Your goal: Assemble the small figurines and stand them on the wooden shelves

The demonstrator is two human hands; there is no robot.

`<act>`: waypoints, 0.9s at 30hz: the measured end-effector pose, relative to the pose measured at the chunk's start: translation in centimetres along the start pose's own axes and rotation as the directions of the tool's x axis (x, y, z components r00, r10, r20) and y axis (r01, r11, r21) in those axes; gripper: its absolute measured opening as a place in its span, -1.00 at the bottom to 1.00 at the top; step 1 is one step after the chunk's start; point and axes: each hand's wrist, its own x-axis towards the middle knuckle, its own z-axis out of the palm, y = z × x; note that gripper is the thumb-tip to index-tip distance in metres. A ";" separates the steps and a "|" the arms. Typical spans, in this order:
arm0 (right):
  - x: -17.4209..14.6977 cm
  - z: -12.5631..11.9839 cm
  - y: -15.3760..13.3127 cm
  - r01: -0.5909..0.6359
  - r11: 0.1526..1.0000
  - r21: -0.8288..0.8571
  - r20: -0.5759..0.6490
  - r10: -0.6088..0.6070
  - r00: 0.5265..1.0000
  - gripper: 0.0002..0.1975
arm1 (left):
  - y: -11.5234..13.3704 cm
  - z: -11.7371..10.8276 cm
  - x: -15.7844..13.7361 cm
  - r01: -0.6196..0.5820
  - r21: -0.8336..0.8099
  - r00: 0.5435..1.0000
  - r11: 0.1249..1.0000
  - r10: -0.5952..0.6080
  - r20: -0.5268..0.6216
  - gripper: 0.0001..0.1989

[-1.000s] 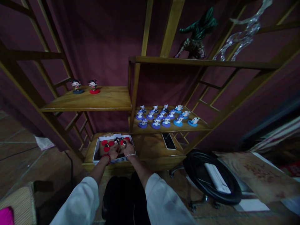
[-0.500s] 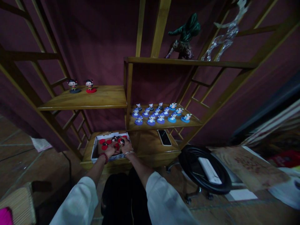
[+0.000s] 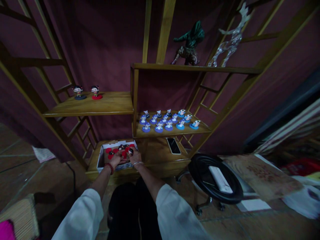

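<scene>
A shallow open cardboard box [image 3: 101, 159] with white sides stands on the low shelf. Inside it lie several small black-haired figurines with red round bases [image 3: 108, 150]. Over the box's front part, my right hand [image 3: 135, 157], with a silver bangle at the wrist, has its fingers closed round a black-haired figurine [image 3: 130, 151]. Close beside it is my left hand [image 3: 116, 160], wearing a red bead bracelet; its fingers are bent at a red base next to that figurine. The fingertips of both hands are partly hidden among the figurines.
Two similar figurines [image 3: 95, 92] stand on the upper left shelf [image 3: 112, 103]. Rows of purple, blue and dark figurines [image 3: 159, 126] fill the middle shelf. A phone [image 3: 173, 146] lies right of the box. A black stool [image 3: 200, 180] bears a white box [image 3: 220, 180]. Statues stand above.
The view has shifted slightly, so the shelf's right side appears further left. Both hands stay over the box, with little movement of the fingers.
</scene>
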 end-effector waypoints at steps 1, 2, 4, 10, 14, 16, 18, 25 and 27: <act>-0.1 0.0 0.0 0.002 1.000 0.008 -0.006 -0.002 1.000 -0.60 | 0.0 0.0 0.0 -0.005 -0.010 1.000 1.000 0.005 -0.001 -0.47; -0.1 0.0 0.1 0.004 1.000 0.017 -0.012 -0.004 1.000 -0.61 | 0.0 0.0 -0.1 -0.009 -0.021 1.000 1.000 0.009 -0.001 -0.48; -0.2 0.0 0.1 0.004 1.000 0.026 -0.018 -0.003 1.000 -0.61 | -0.1 0.1 -0.2 -0.017 -0.045 1.000 0.999 0.017 0.003 -0.48; -0.5 -0.2 -0.1 -0.015 1.000 0.021 -0.042 0.016 0.999 -0.61 | 0.1 0.8 -1.5 -0.034 -0.158 0.999 0.987 0.038 0.022 -0.46; -0.8 -0.7 -0.4 -0.064 0.998 0.005 -0.055 0.065 0.996 -0.60 | 0.2 1.0 -2.2 -0.051 -0.239 0.998 0.970 0.058 0.021 -0.47; -0.9 -0.9 -0.5 -0.089 0.996 0.003 -0.048 0.089 0.995 -0.58 | 0.1 1.0 -2.3 -0.052 -0.259 0.998 0.964 0.059 0.017 -0.49; -1.1 -1.2 -0.6 -0.098 0.995 0.013 -0.042 0.098 0.994 -0.57 | 0.0 0.9 -2.4 -0.055 -0.271 0.998 0.961 0.057 0.002 -0.50; -1.5 -1.3 -0.7 -0.145 0.984 0.106 -0.065 0.152 0.986 -0.56 | -0.1 1.2 -2.5 -0.063 -0.273 0.998 0.960 0.058 -0.025 -0.45; -1.6 -1.3 -0.7 -0.158 0.979 0.130 -0.066 0.167 0.984 -0.57 | -0.1 1.3 -2.7 -0.060 -0.247 0.998 0.967 0.053 -0.034 -0.43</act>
